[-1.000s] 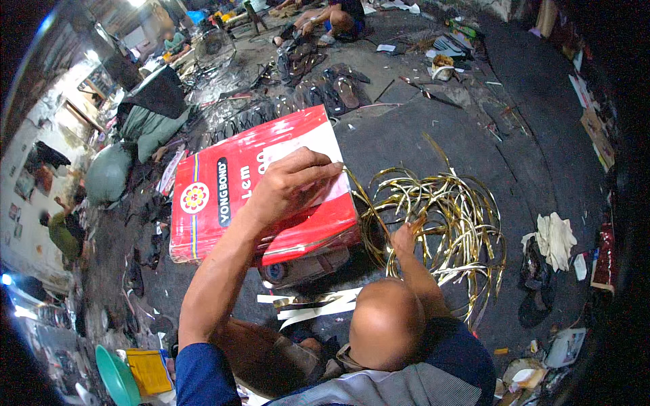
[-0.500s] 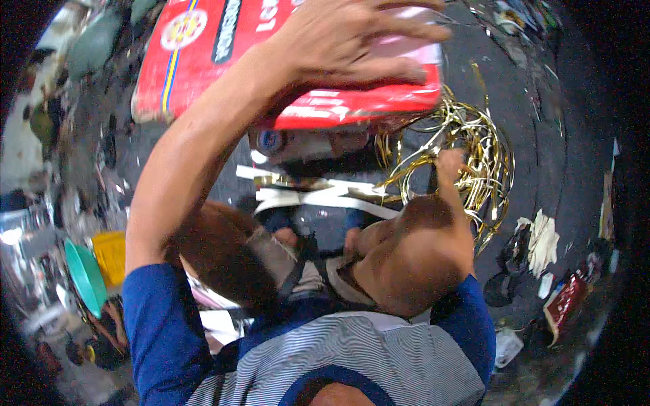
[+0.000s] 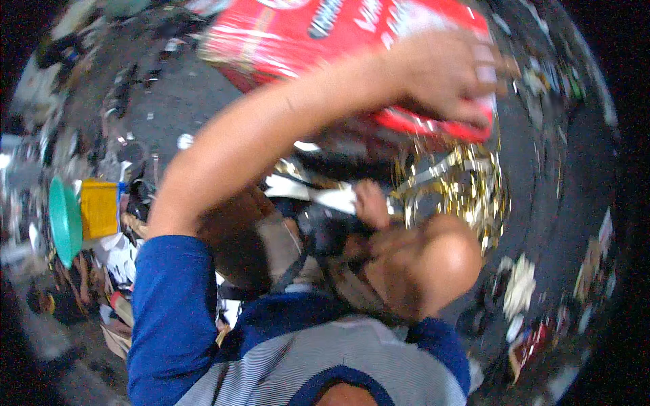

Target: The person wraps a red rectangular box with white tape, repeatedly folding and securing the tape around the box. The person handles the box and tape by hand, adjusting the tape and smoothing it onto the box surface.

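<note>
A large red package (image 3: pixel 277 40) in shiny wrapping lies slantwise at the top of the view, its near edge tilted up. My left arm reaches across it, and my left hand (image 3: pixel 450 78) rests on its right end, fingers hooked over the edge. Between my knees, my right hand (image 3: pixel 371 205) is low down by the right end of a white flat strap (image 3: pixel 332 197). Its fingers are blurred, so whether they grip the strap does not show. A loose coil of gold and white strapping (image 3: pixel 467 189) lies right of the package, behind my right knee.
Far left stand a green basin (image 3: pixel 65 220) and a yellow container (image 3: pixel 100 208) among scattered scraps. On the dark floor to the right lie a crumpled cream cloth-like thing (image 3: pixel 520 287) and a dark red item (image 3: pixel 531 352). My bent knees flank the straps.
My left hand and the red package have moved right, and the package has turned to a slant. My right hand has come from the gold coil leftward to the white strap.
</note>
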Demonstrator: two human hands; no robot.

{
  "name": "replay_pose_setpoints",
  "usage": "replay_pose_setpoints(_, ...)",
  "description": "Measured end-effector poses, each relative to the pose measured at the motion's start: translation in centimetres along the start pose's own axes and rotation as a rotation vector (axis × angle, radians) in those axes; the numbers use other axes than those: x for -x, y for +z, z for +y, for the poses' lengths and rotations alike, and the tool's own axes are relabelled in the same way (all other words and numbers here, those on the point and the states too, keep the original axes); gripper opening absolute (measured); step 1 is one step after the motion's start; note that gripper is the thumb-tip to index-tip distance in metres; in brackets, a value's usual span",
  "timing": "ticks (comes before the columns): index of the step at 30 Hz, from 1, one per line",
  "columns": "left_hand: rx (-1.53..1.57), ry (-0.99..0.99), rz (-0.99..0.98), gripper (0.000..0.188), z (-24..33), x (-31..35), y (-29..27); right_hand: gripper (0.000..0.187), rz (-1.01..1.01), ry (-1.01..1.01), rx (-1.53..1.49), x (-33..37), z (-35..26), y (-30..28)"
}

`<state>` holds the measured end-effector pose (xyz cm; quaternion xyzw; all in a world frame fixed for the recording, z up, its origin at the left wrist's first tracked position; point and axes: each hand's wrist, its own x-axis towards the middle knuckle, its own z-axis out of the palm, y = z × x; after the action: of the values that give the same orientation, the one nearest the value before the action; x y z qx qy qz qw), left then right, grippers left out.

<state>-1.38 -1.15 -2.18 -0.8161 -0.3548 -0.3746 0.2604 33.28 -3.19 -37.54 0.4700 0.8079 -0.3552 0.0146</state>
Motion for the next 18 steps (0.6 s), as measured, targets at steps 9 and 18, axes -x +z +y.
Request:
replay_pose_setpoints(9,0.285,-0.269,-0.183,0.041,16.5,5.1,-8.2,0.027,-0.557,-0.383,-0.209,3.5,-13.1,2.5)
replay_pose_setpoints(18,0.561,-1.124,-0.446,0.088,18.9,10.3,-6.4,0.025,-0.733,-0.499,-0.139,-0.9,-20.5,-10.6)
